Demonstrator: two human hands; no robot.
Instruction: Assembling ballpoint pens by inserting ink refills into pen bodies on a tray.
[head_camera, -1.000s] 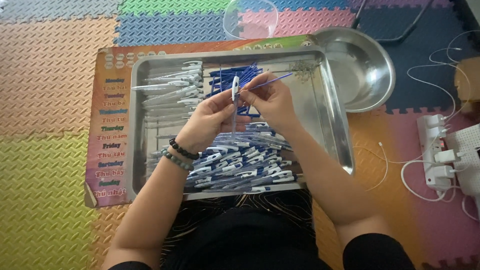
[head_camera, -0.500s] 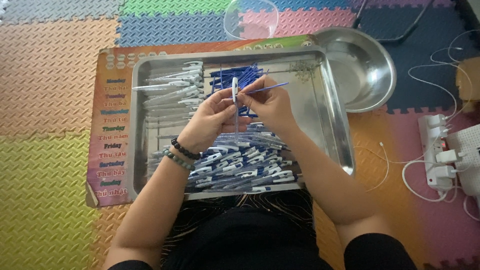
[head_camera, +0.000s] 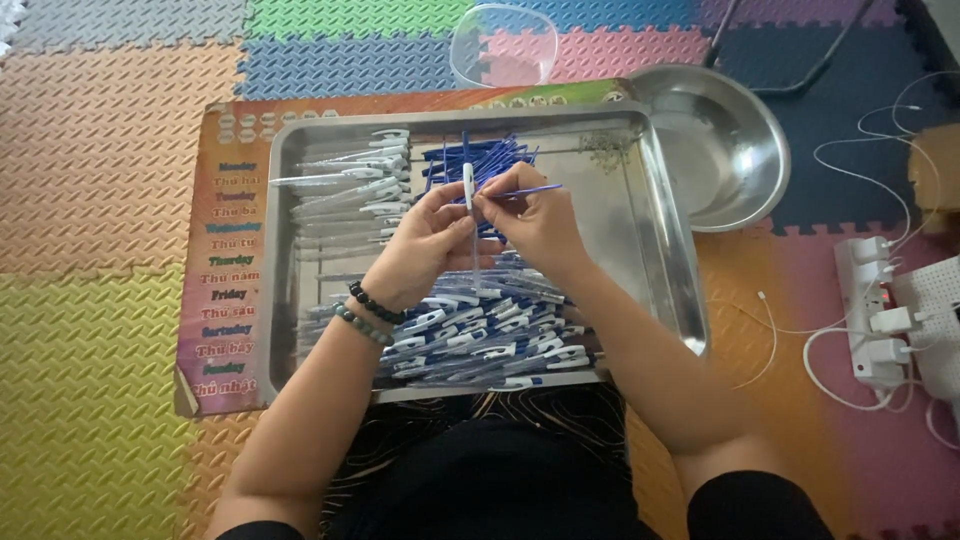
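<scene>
1. Over the middle of the steel tray (head_camera: 672, 250), in the head view, your left hand (head_camera: 425, 245) pinches a clear pen barrel (head_camera: 468, 215), held upright with its white clip at the top, just above your fingertips.
2. Your right hand (head_camera: 535, 220) is closed on a thin blue refill (head_camera: 525, 190), which sticks out to the right while its near end meets the barrel.
3. Below your hands lies a heap of finished pens (head_camera: 480, 335); loose blue refills (head_camera: 480, 155) lie beyond them, and clear barrels (head_camera: 345, 185) on the left.
4. A steel bowl (head_camera: 725, 150) sits right of the tray.
</scene>
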